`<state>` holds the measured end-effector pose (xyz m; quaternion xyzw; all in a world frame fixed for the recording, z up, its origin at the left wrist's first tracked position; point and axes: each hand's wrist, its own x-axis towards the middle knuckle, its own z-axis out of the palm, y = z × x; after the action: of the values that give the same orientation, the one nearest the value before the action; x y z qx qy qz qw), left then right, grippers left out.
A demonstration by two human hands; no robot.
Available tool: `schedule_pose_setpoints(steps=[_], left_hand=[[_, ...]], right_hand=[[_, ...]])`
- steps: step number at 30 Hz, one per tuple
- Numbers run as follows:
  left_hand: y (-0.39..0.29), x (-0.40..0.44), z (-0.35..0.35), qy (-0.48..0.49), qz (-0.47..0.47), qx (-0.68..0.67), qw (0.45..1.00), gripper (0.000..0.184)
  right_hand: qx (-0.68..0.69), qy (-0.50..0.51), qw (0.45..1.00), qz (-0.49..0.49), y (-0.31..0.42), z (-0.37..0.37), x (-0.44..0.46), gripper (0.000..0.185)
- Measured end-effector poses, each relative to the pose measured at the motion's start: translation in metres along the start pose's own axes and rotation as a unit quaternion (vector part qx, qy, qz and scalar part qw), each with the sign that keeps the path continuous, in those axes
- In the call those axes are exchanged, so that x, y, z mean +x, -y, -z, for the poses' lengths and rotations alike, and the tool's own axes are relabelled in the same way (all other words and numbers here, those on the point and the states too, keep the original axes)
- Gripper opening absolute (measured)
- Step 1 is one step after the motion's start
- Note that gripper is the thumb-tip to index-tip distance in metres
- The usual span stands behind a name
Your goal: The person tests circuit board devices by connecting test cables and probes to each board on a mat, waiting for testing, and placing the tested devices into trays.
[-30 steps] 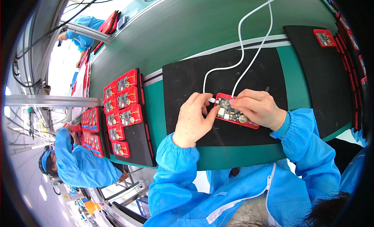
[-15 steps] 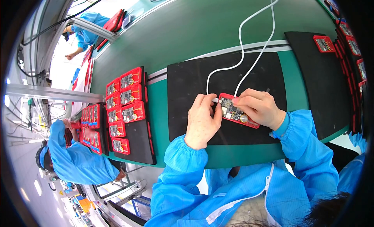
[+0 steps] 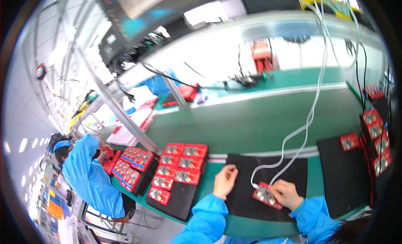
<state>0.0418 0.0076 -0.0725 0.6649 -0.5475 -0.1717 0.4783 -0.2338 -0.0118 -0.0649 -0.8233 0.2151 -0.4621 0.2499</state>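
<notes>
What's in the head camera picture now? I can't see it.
A person's right hand is at a red-cased circuit board on a black mat, with white cables running down to it; their left hand hovers apart from the board. To the left, more red-cased boards lie in rows; beyond them is a co-worker in blue.

A board (image 3: 264,195) is laid on the mat (image 3: 242,206). On the left pad (image 3: 180,202), several boards (image 3: 187,163) are set; on the right pad (image 3: 344,181), one lone board (image 3: 349,141). Behind the mat, the belt (image 3: 238,128) is placed.
</notes>
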Motion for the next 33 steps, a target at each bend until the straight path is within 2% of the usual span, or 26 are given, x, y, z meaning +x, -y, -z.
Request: schedule_pose_setpoints(steps=[1,4,7,13,15,16,17,18,19,21,24,27,29,32,33], left_hand=[[-0.003,-0.001,0.001,0.005,0.003,0.033,0.999,0.019],[-0.004,-0.004,0.000,-0.001,0.025,0.002,1.000,0.022],[0.005,-0.003,-0.001,-0.007,0.030,-0.025,0.999,0.025],[-0.001,-0.004,0.002,-0.002,0.038,-0.019,0.999,0.026],[-0.008,-0.005,0.005,0.064,0.034,-0.008,0.997,0.021],[-0.013,-0.005,0.006,0.063,0.034,-0.007,0.997,0.021],[-0.019,-0.007,0.005,0.108,-0.114,-0.039,0.987,0.022],[-0.025,-0.009,0.005,0.151,-0.257,-0.069,0.952,0.023],[-0.030,-0.011,0.005,0.226,-0.272,-0.043,0.934,0.025],[-0.031,-0.009,0.001,0.287,-0.322,0.026,0.902,0.025],[-0.039,-0.008,-0.002,0.324,-0.310,0.026,0.893,0.020],[-0.037,-0.001,-0.005,0.363,-0.312,0.056,0.876,0.017],[-0.039,0.003,-0.004,0.371,-0.320,0.054,0.870,0.015],[-0.044,0.003,-0.001,0.373,-0.331,0.040,0.866,0.015],[-0.044,0.003,-0.003,0.349,-0.345,0.025,0.871,0.015]], right_hand=[[-0.008,0.003,1.000,-0.001,-0.001,-0.001,-0.001,0.008],[0.012,0.009,0.999,-0.051,0.001,-0.002,-0.003,0.008],[0.008,0.002,1.000,-0.021,0.003,-0.001,0.001,0.007],[0.016,-0.002,0.999,-0.046,0.012,0.000,0.002,0.006],[0.034,-0.009,0.998,-0.060,0.011,-0.002,0.001,0.006],[0.035,-0.009,0.998,-0.059,0.011,-0.001,0.001,0.006],[0.036,-0.005,0.998,-0.059,0.011,0.000,0.001,0.006],[0.038,-0.001,0.997,-0.060,0.011,0.000,0.002,0.006],[0.041,0.000,0.997,-0.060,0.013,0.000,0.002,0.006],[0.013,-0.003,0.999,-0.040,0.015,0.001,0.003,0.006],[0.020,0.012,0.998,-0.051,0.007,0.001,0.001,0.006],[0.158,-0.008,0.970,-0.182,0.006,-0.002,-0.001,0.003],[0.237,-0.013,0.945,-0.225,-0.007,-0.005,-0.006,0.005],[0.278,-0.029,0.923,-0.264,-0.007,-0.005,-0.005,0.004],[0.262,-0.028,0.934,-0.241,-0.010,-0.005,-0.005,0.003]])
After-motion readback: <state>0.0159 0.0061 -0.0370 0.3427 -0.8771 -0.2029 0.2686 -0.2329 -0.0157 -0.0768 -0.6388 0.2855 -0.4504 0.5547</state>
